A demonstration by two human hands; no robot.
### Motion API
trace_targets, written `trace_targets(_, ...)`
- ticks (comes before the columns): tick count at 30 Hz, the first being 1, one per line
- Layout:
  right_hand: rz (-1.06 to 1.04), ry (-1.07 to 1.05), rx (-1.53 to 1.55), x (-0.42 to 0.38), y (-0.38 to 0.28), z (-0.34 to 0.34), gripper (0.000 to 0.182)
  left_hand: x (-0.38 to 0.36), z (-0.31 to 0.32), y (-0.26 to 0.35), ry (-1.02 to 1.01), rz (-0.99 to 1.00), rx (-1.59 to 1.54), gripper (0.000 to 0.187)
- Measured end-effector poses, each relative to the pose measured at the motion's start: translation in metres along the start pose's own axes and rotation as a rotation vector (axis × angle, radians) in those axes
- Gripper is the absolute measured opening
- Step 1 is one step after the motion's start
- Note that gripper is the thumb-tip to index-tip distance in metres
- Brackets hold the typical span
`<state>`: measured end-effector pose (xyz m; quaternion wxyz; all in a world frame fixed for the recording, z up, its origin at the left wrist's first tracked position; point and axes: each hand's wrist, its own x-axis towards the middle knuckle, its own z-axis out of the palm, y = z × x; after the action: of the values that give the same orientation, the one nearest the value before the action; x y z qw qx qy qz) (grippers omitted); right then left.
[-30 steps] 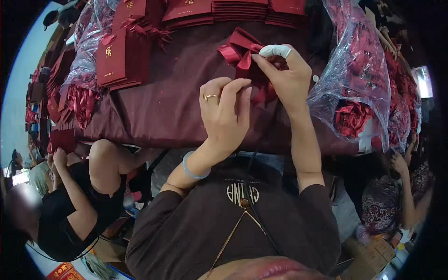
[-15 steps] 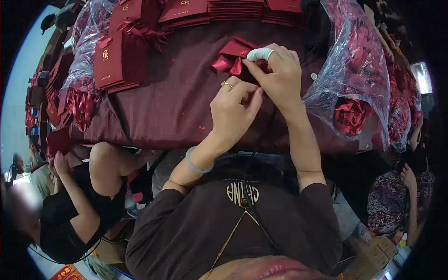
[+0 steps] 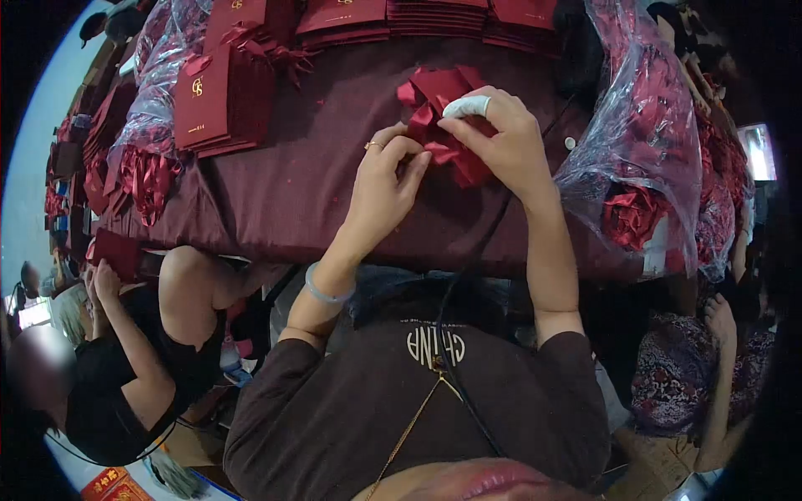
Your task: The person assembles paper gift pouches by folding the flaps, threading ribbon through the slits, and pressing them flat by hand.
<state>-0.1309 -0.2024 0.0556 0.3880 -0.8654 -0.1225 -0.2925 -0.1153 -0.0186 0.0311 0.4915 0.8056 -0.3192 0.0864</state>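
A dark red item with glossy red ribbon [image 3: 447, 88] lies under my hands near the middle of the cloth-covered table. My left hand [image 3: 393, 175], with a ring on one finger, pinches the ribbon's left side between thumb and fingertips. Just to its right, my right hand [image 3: 501, 134] has thumb and index finger closed on the ribbon; a white wrap covers one finger. My right fingers hide part of the item.
A stack of red bags [image 3: 221, 104] stands at the left, more red stacks [image 3: 434, 18] along the back. Plastic-wrapped red ribbons [image 3: 639, 150] lie at the right. A black cable crosses the table's front edge [image 3: 376, 255]. Another person [image 3: 138, 359] sits at the left.
My left hand has moved left, away from my right hand. The red item is turned and more spread out, with more of it showing between my hands.
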Motion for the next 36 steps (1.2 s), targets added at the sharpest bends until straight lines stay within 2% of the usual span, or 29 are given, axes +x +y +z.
trace_targets(2,0.321,0.011,0.272,-0.002,0.010,-0.001,0.020,-0.002,-0.004,-0.009,-0.109,-0.279,-0.116,0.011)
trace_targets(4,0.165,0.078,-0.140,0.001,0.027,-0.005,0.023,-0.005,-0.002,-0.018,-0.088,-0.314,-0.151,0.015)
trace_targets(5,0.188,0.052,-0.277,-0.004,0.043,-0.003,0.035,-0.005,-0.003,-0.017,-0.122,-0.470,-0.405,0.016)
trace_targets(6,0.189,0.048,-0.274,-0.013,0.059,0.003,0.035,-0.006,-0.005,-0.017,-0.152,-0.626,-0.659,0.017)
trace_targets(8,0.240,-0.178,-0.576,-0.025,0.079,0.014,0.050,0.000,-0.019,-0.010,-0.208,-0.704,-0.631,0.019)
trace_targets(9,0.305,-0.219,-0.516,-0.022,0.076,0.012,0.057,0.000,-0.024,-0.019,-0.300,-0.772,-0.801,0.019)
trace_targets(10,0.304,-0.221,-0.514,-0.021,0.071,0.011,0.057,-0.001,-0.025,-0.027,-0.392,-0.836,-0.973,0.018)
trace_targets(12,0.349,-0.222,-0.588,-0.021,0.060,0.012,0.055,-0.006,-0.023,-0.031,-0.333,-0.840,-0.904,0.016)
trace_targets(14,0.357,-0.229,-0.605,-0.020,0.060,0.015,0.055,-0.010,-0.024,-0.028,-0.198,-0.678,-0.697,0.022)
trace_targets(17,0.349,-0.221,-0.620,-0.020,0.064,0.012,0.055,-0.003,-0.024,-0.020,-0.086,-0.720,-0.739,0.032)
trace_targets(19,0.326,-0.219,-0.615,-0.021,0.066,0.011,0.054,-0.001,-0.024,-0.019,-0.155,-0.742,-0.689,0.038)
trace_targets(21,0.327,-0.182,-0.584,-0.022,0.069,0.012,0.054,0.002,-0.026,-0.020,-0.468,-0.636,-0.381,0.028)
trace_targets(23,0.332,-0.178,-0.585,-0.021,0.067,0.011,0.053,0.001,-0.031,-0.021,-0.454,-0.604,-0.288,0.027)
trace_targets(25,0.344,-0.169,-0.582,-0.021,0.066,0.013,0.052,-0.002,-0.034,-0.020,-0.436,-0.542,-0.096,0.035)
trace_targets(26,0.351,-0.168,-0.611,-0.022,0.066,0.015,0.052,-0.005,-0.035,-0.024,-0.418,-0.457,-0.066,0.037)
trace_targets(27,0.358,-0.169,-0.639,-0.023,0.065,0.016,0.052,-0.005,-0.037,-0.022,-0.423,-0.456,-0.063,0.037)
trace_targets(29,0.363,-0.184,-0.632,-0.022,0.062,0.013,0.051,-0.004,-0.045,-0.013,-0.458,-0.701,-0.087,0.035)
trace_targets(30,0.358,-0.197,-0.629,-0.020,0.061,0.012,0.050,-0.002,-0.046,-0.013,-0.459,-0.701,-0.085,0.035)
trace_targets(31,0.358,-0.197,-0.627,-0.020,0.061,0.011,0.050,0.001,-0.048,-0.014,-0.440,-0.725,-0.194,0.034)
trace_targets(33,0.201,-0.122,-0.378,-0.018,0.062,0.009,0.047,0.006,-0.051,-0.013,-0.365,-0.743,-0.501,0.032)
trace_targets(35,0.006,-0.333,-0.223,-0.012,0.033,-0.008,0.056,0.020,-0.047,-0.013,-0.295,-0.729,-0.653,0.032)
trace_targets(36,-0.029,-0.447,-0.115,-0.013,0.019,-0.013,0.068,0.028,-0.046,-0.008,-0.273,-0.660,-0.730,0.030)
